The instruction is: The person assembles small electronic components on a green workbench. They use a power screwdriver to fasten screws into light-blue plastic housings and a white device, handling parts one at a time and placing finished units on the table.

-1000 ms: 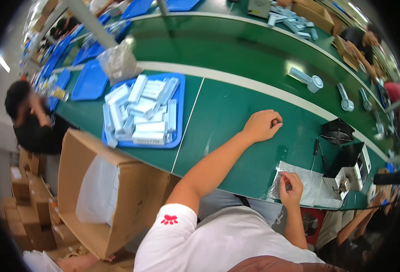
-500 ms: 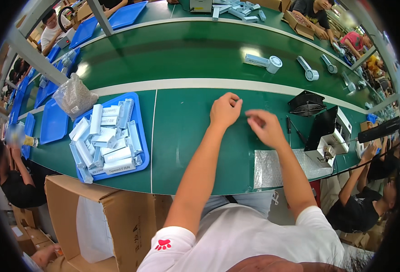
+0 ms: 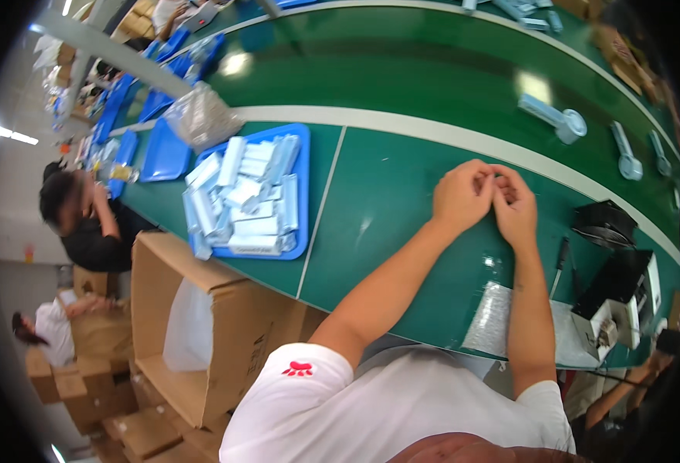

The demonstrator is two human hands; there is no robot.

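My left hand point(image 3: 462, 197) and my right hand point(image 3: 516, 207) meet over the green table point(image 3: 401, 208), fingertips together. The fingers of both are curled inward; anything small between them is hidden. Under my right forearm lies a clear bubble-wrap sheet point(image 3: 488, 320). Just right of that forearm is a screwdriver point(image 3: 562, 253) with a black handle. To the left, a blue tray point(image 3: 303, 189) holds a loose heap of slim light-blue boxes point(image 3: 246, 193).
At the right stand a black fan point(image 3: 604, 224) and a black-and-white machine point(image 3: 617, 297). Beyond a pale rail, light-blue handheld fans point(image 3: 571, 126) lie on the green belt. A clear bag point(image 3: 201, 116) sits behind the tray. An open carton point(image 3: 224, 309) stands below the table edge.
My hands, apart before, have come together at the fingertips. The whole view has swung left and tilted, so the table and tray appear further right.
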